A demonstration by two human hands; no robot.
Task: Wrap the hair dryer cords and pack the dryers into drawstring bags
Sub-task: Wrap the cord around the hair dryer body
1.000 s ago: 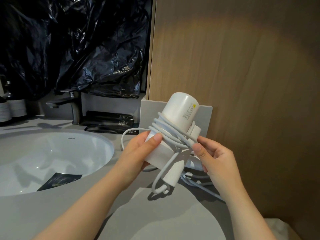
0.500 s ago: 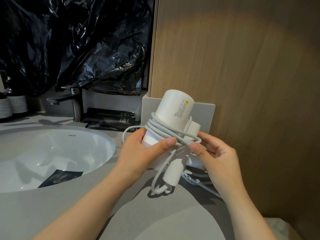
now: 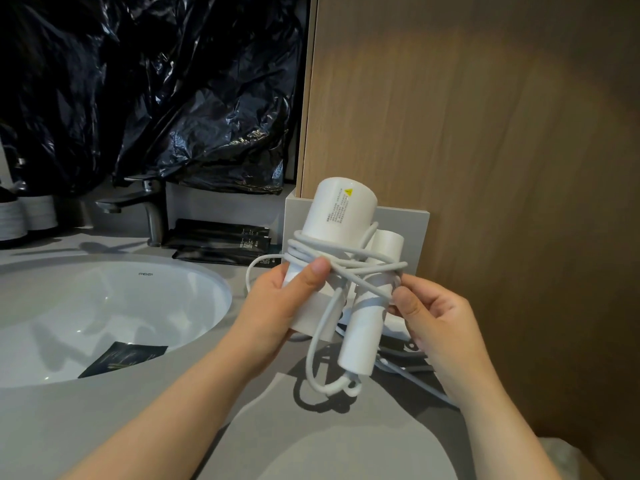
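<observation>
Over the grey counter (image 3: 86,427) I hold the white hair dryer (image 3: 337,237), my left hand (image 3: 277,306) clamping barrel and coils, my right hand (image 3: 440,327) pinching the cord (image 3: 346,268). Wrapping step; next, I judge, tuck the end.

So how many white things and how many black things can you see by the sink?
White: 3 (hair dryer, its cord, sink)
Black: 3 (plastic sheet, stack of packets, packet in the sink)
Total: 6
</observation>
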